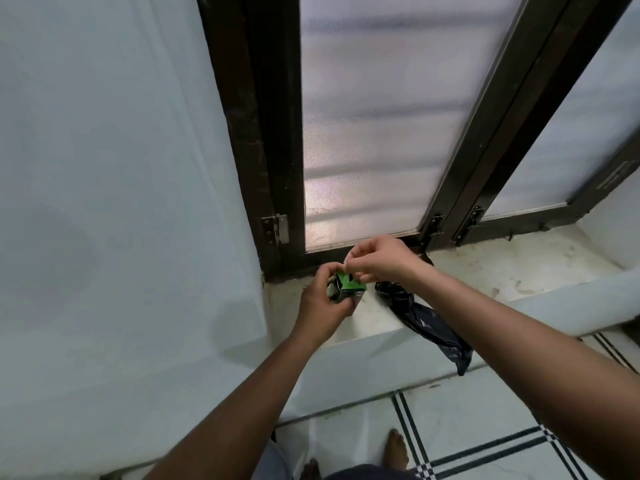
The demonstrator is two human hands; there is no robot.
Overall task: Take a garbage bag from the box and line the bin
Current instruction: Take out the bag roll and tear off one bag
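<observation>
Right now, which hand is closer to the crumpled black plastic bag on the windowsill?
The right hand. It is just above the crumpled black plastic bag, its fingers pinching the flap of the small green cardboard box. The left hand grips that box, farther left of the bag.
</observation>
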